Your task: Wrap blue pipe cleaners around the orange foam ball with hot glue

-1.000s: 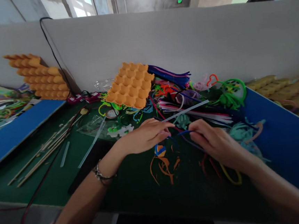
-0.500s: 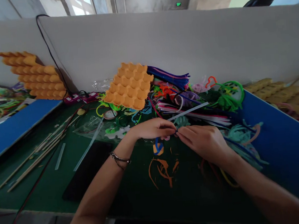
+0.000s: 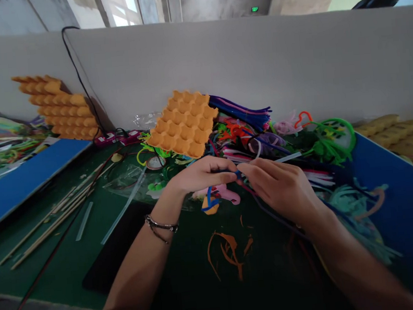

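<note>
My left hand [image 3: 201, 174] and my right hand [image 3: 276, 187] meet above the green mat [image 3: 74, 253], fingertips pinched together on a blue pipe cleaner [image 3: 235, 174]. A pale clear stick [image 3: 286, 157] pokes out to the right from between the fingers. Below my left hand hangs a small piece of blue, orange and pink pipe cleaners [image 3: 214, 200]. The blue strand trails back under my right wrist. Orange scraps [image 3: 231, 249] lie on the mat below the hands.
An orange egg tray [image 3: 184, 123] leans on a heap of coloured pipe cleaners [image 3: 262, 135] behind the hands. A second orange tray [image 3: 58, 107] stands back left. Wooden sticks [image 3: 49, 222] and a dark cable [image 3: 50, 265] lie at left. Blue boards [image 3: 24, 178] flank the mat.
My hands have come together and risen slightly; the right hand moved left until its fingertips met the left's on the blue pipe cleaner. The small coloured piece lifted with them.
</note>
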A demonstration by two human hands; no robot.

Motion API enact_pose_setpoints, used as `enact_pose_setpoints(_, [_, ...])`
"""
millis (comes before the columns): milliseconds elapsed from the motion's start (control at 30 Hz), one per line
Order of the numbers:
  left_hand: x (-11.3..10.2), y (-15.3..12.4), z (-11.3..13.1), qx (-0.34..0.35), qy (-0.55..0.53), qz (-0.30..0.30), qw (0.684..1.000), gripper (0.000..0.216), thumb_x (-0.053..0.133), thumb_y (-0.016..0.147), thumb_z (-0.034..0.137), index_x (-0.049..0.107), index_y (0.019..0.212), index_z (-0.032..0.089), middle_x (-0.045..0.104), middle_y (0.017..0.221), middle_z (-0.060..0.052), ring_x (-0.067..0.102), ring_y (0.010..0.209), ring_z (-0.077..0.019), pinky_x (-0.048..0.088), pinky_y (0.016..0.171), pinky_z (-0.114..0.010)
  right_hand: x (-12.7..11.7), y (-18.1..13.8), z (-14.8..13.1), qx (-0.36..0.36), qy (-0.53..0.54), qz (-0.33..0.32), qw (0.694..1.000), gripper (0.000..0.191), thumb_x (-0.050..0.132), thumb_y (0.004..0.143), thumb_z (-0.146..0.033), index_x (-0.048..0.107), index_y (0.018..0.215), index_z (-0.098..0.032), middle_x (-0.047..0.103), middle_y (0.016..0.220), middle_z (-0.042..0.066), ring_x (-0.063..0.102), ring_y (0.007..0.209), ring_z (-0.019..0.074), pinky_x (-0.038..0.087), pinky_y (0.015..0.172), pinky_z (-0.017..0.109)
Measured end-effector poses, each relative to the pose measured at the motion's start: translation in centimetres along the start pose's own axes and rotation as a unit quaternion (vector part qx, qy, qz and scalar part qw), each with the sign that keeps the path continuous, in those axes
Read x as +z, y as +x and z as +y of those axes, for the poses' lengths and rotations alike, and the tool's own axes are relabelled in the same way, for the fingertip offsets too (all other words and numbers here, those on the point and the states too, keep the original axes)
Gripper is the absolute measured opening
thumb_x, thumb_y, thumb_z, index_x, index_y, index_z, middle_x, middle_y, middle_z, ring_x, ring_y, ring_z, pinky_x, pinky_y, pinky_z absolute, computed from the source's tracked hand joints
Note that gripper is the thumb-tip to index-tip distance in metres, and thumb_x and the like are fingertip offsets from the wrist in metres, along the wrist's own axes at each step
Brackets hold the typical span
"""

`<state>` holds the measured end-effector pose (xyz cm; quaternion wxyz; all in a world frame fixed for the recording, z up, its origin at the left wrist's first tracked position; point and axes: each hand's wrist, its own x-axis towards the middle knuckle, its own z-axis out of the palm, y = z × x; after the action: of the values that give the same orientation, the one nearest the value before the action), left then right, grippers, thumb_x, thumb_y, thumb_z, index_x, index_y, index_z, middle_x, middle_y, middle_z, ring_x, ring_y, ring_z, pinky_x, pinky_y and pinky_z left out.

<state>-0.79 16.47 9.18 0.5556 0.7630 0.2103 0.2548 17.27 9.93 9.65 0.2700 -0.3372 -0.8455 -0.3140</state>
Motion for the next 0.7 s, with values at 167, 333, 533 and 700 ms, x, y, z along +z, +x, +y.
enact_pose_setpoints(167, [0.0,0.0,-0.8,-0.044,-0.158,-0.038,0.986,0.018,0.062,0.077,0.03,0.055,0.072,0.013,0.046,0.05,0.006,0.035,0.044,-0.0034,0.031,0.044,-0.017,0.6,-0.2,0.6,-0.045,0.011,0.015,0.999,0.027,0.04,0.09,-0.011,0.064,0.1,-0.019,0.06,0.06,-0.002,0.049,0.048,0.0085,0.036,0.047,0.022])
enact_pose_setpoints(333, [0.0,0.1,-1.4,-0.031,-0.225,-0.083,0.97,0.019,0.056,0.085,0.032,0.053,0.09,0.014,0.052,0.055,0.005,0.035,0.041,-0.0031,0.026,0.04,-0.016,1.0,-0.4,1.1,-0.044,0.007,0.02,0.999,0.023,0.046,0.09,-0.013,0.065,0.079,-0.018,0.062,0.06,-0.001,0.052,0.05,0.0088,0.038,0.05,0.024])
enact_pose_setpoints(533, [0.3,0.6,-2.8,0.001,-0.223,-0.14,0.965,0.057,0.052,0.088,0.041,0.033,0.134,0.014,0.059,0.061,0.002,0.047,0.041,-0.006,0.031,0.04,-0.017,1.5,-0.6,1.3,-0.026,0.059,0.008,0.998,0.027,0.041,0.093,-0.016,0.064,0.079,-0.016,0.065,0.067,0.0,0.057,0.055,0.0075,0.04,0.054,0.021])
enact_pose_setpoints(700, [1.0,0.5,-1.9,0.005,-0.15,-0.112,0.982,0.047,0.043,0.093,0.035,0.033,0.135,0.017,0.063,0.073,-0.002,0.059,0.049,-0.0083,0.042,0.05,-0.018,1.7,-1.1,1.4,-0.004,0.083,-0.009,0.997,0.026,0.042,0.092,-0.015,0.063,0.076,-0.016,0.062,0.066,-0.001,0.054,0.055,0.0081,0.037,0.053,0.022])
